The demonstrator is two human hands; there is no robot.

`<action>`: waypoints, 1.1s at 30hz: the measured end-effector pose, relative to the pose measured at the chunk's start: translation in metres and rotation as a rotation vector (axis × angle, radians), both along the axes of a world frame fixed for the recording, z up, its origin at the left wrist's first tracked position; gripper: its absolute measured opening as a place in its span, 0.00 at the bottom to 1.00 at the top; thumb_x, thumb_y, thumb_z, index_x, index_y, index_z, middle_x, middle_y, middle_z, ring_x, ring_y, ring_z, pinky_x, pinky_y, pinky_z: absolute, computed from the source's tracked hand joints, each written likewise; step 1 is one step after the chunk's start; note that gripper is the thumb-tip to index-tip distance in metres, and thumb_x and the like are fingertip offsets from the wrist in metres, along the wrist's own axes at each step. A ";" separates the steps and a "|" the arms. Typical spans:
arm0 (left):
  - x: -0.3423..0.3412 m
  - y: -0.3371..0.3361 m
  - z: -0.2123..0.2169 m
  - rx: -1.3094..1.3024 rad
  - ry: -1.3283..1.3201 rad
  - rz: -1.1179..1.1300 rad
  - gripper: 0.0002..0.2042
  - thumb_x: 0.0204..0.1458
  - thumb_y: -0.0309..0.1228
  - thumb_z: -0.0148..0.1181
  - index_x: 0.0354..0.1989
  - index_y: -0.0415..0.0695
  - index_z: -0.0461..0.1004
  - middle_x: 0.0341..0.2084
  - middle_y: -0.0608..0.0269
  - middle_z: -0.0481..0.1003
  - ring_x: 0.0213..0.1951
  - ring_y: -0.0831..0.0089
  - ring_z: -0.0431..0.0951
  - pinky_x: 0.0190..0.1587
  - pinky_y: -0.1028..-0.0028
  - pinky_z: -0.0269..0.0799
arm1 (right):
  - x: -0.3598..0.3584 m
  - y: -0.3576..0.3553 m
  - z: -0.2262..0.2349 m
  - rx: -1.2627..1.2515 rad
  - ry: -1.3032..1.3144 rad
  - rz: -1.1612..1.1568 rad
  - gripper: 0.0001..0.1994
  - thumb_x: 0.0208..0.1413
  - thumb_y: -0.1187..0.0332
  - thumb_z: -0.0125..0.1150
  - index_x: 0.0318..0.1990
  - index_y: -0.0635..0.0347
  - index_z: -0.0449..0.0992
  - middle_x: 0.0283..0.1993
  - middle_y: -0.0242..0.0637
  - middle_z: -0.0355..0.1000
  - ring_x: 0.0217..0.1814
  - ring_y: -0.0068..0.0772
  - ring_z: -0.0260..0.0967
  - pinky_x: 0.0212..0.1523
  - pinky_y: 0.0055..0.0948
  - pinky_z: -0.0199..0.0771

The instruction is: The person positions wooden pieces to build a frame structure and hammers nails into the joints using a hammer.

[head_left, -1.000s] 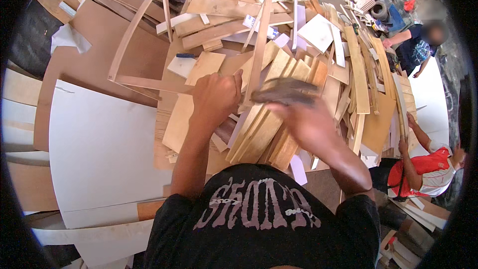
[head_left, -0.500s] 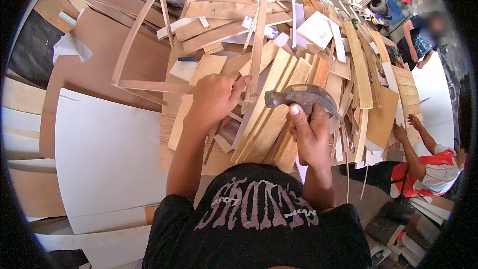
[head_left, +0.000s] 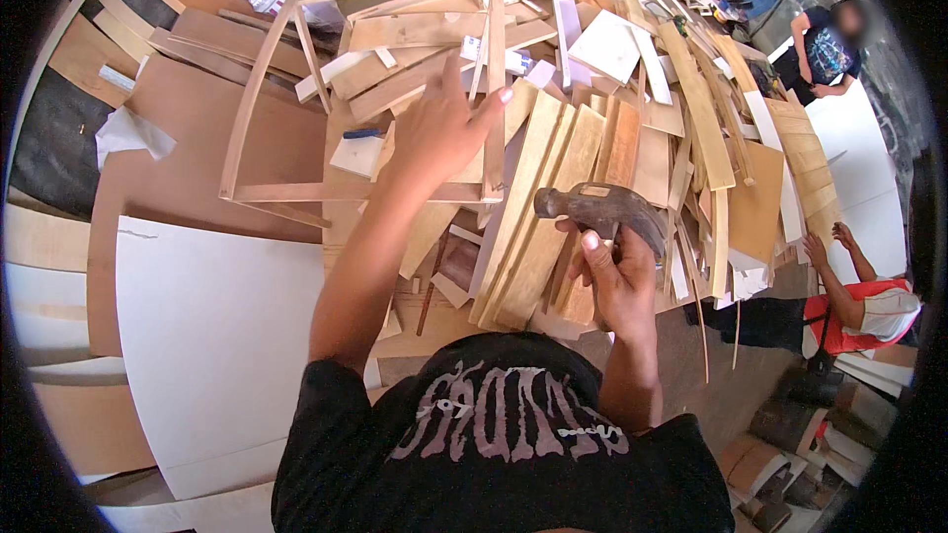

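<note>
A claw hammer (head_left: 604, 209) with a dark, worn head is in my right hand (head_left: 622, 281), the fingers wrapped round it just below the head. The head hangs over several thick, pale grooved boards (head_left: 538, 222). My left hand (head_left: 442, 133) is open, its fingers stretched away from me and apart. It reaches across a light wooden frame (head_left: 346, 191) made of thin strips. The thumb lies over the frame's right-hand post (head_left: 495, 39); whether it touches the post I cannot tell. A small dark blue piece (head_left: 361, 133) lies on a pale block left of my hand.
Offcuts and strips (head_left: 691, 104) are heaped on the bench ahead and to the right. A large white panel (head_left: 217, 336) and a brown sheet (head_left: 188, 178) lie at the left. A person in red and white (head_left: 869, 316) works at the right; another person (head_left: 825, 44) is farther back.
My left hand has moved away from the frame's near right corner, up along the post, and its fingers have spread. The hammer stays in my right hand, slightly shifted in view.
</note>
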State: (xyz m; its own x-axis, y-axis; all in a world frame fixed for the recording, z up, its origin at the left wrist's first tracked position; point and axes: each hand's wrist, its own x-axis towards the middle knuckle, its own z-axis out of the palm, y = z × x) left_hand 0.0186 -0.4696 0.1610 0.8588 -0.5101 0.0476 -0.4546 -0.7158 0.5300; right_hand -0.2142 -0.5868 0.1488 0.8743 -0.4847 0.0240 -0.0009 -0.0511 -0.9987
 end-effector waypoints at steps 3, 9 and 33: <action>0.015 -0.022 0.001 -0.014 -0.329 -0.051 0.38 0.60 0.60 0.42 0.66 0.38 0.58 0.59 0.27 0.61 0.61 0.39 0.65 0.60 0.51 0.65 | -0.001 0.007 0.010 -0.097 0.021 0.017 0.14 0.65 0.68 0.53 0.52 0.67 0.70 0.42 0.38 0.78 0.25 0.17 0.64 0.24 0.16 0.64; 0.024 -0.033 -0.033 -0.070 -0.454 -0.348 0.31 0.63 0.54 0.42 0.58 0.38 0.70 0.70 0.42 0.49 0.72 0.47 0.45 0.66 0.40 0.49 | 0.005 0.032 0.009 -0.058 0.014 -0.070 0.12 0.64 0.68 0.55 0.48 0.67 0.72 0.39 0.36 0.77 0.24 0.16 0.63 0.23 0.16 0.63; 0.063 -0.046 -0.028 -0.191 -0.551 -1.116 0.28 0.62 0.38 0.46 0.08 0.38 0.68 0.12 0.42 0.68 0.22 0.42 0.70 0.39 0.53 0.67 | 0.038 0.023 0.084 -1.188 0.159 0.084 0.12 0.60 0.65 0.60 0.40 0.68 0.70 0.36 0.53 0.69 0.39 0.59 0.68 0.41 0.49 0.67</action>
State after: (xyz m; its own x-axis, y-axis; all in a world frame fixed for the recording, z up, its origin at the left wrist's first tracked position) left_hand 0.0815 -0.5156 0.1330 -0.1922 -0.8894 0.4148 -0.9549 0.2669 0.1298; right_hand -0.1758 -0.5638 0.2324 0.9360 -0.1740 0.3060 -0.0724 -0.9459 -0.3164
